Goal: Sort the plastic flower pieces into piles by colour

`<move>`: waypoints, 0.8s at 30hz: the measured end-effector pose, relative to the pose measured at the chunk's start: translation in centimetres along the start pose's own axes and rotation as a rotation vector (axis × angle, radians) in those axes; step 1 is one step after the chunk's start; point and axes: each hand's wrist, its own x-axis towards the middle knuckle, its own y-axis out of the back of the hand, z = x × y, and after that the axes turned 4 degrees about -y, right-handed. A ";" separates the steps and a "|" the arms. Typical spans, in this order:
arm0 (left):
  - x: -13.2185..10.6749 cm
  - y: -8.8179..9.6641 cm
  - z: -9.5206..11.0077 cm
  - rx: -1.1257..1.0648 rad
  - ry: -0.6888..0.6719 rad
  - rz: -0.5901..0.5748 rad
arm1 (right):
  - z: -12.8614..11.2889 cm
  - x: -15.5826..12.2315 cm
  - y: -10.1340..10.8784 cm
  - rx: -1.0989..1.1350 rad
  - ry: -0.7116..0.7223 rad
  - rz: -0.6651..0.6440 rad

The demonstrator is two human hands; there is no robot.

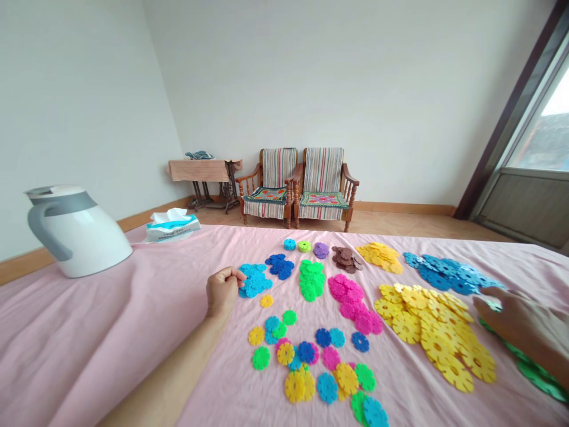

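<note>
My left hand (223, 292) rests on the pink cloth (133, 332) with its fingers curled in a pinch at the edge of the light blue pile (254, 281) of snowflake discs; I cannot make out a piece in the pinch. My right hand (518, 326) is blurred at the right, over green discs (540, 373) beside the big yellow pile (438, 332); something pale shows at its fingertips. Sorted piles lie beyond: dark blue (280, 265), green (311, 279), pink (353, 302), brown (347, 258), yellow (380, 255), blue (448, 274). A mixed scatter (311, 362) lies near me.
A white kettle (75, 230) stands at the left and a tissue pack (172, 225) behind it. Three single discs, blue (290, 244), green (304, 245) and purple (320, 249), lie at the back. Two wooden armchairs (296, 187) and a small table (204, 172) stand by the far wall.
</note>
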 end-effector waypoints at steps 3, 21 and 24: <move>0.0 0.0 0.0 0.003 -0.003 0.001 | -2.4 -0.6 0.6 0.106 0.129 -0.140; -0.2 1.7 -0.2 0.012 -0.040 0.043 | -8.9 -5.7 4.2 0.207 0.419 0.162; -0.5 1.8 -0.1 0.040 -0.050 0.047 | -7.4 -5.3 4.2 0.229 0.461 0.239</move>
